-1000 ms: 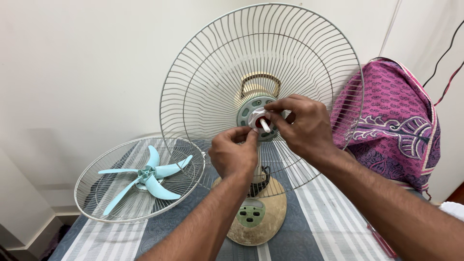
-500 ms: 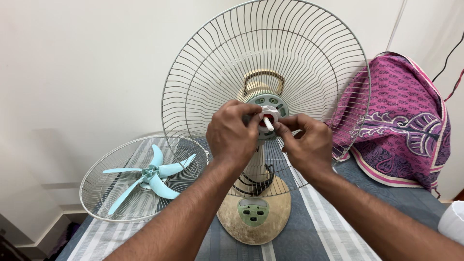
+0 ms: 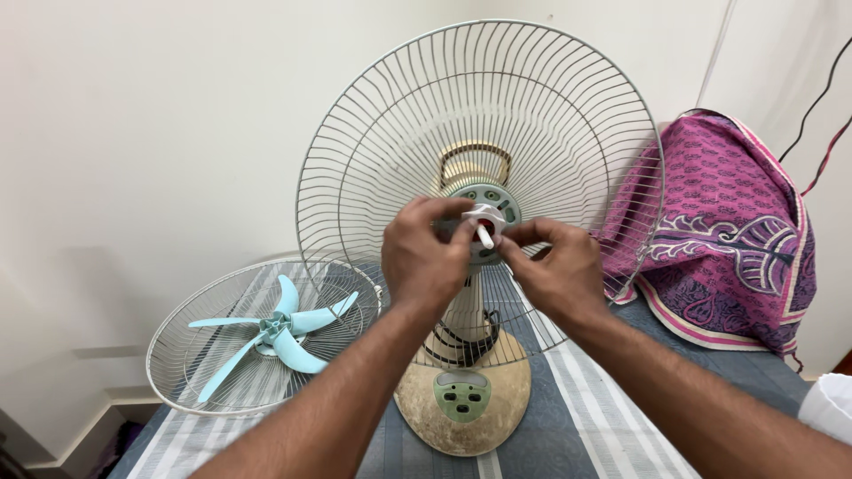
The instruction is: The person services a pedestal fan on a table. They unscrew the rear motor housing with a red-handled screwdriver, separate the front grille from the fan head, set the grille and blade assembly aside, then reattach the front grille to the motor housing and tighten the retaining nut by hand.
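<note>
1. Home, likely a bedroom or spare room.
2. Plain white walls, skirting board at the floor.
3. Striped grey cloth covers the work surface, like bedding.
4. Purple patterned fabric draped over something in the corner.
5. Loose cables hang down the wall.

Both forearms are bare, with a white sleeve edge on the right.

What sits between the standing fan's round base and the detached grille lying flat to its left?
Only bare striped cloth separates the base from the flat grille, which holds the blue blade; the head view shows it.
</note>
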